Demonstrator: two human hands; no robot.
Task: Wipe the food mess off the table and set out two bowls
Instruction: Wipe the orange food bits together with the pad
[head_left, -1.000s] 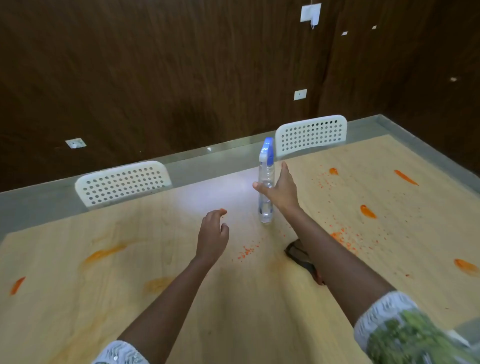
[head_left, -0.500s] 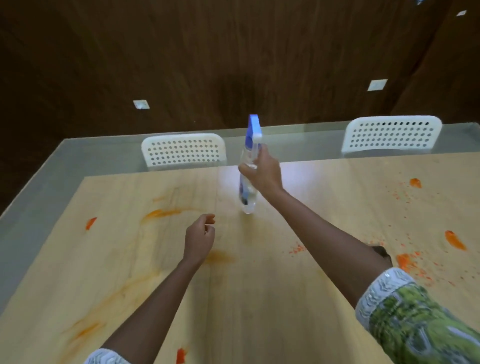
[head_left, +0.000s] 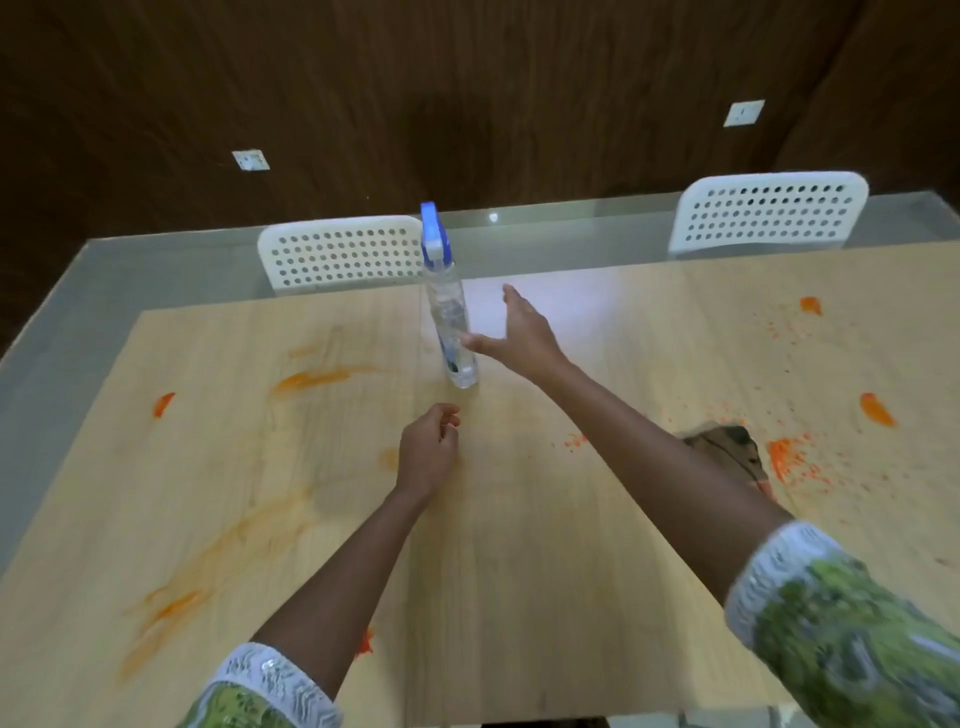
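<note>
A clear spray bottle (head_left: 451, 332) with a blue trigger head stands upright on the wooden table (head_left: 519, 545). My right hand (head_left: 519, 332) is just right of the bottle with fingers spread, its thumb near the bottle's side, gripping nothing. My left hand (head_left: 428, 452) hovers over the table nearer me, fingers loosely curled and empty. Orange food smears (head_left: 317, 378) streak the left half of the table. Orange blobs and crumbs (head_left: 789, 460) dot the right half. A dark cloth (head_left: 727, 447) lies partly hidden behind my right forearm. No bowls are in view.
Two white perforated chairs, one (head_left: 343, 257) at the left and one (head_left: 769, 213) at the right, stand at the table's far side. A glass border (head_left: 62, 312) rims the wooden top. A dark wood wall rises behind.
My right hand carried the spray bottle leftward, set it down upright and let go; its fingers are now spread beside it. My left hand stayed loosely curled.
</note>
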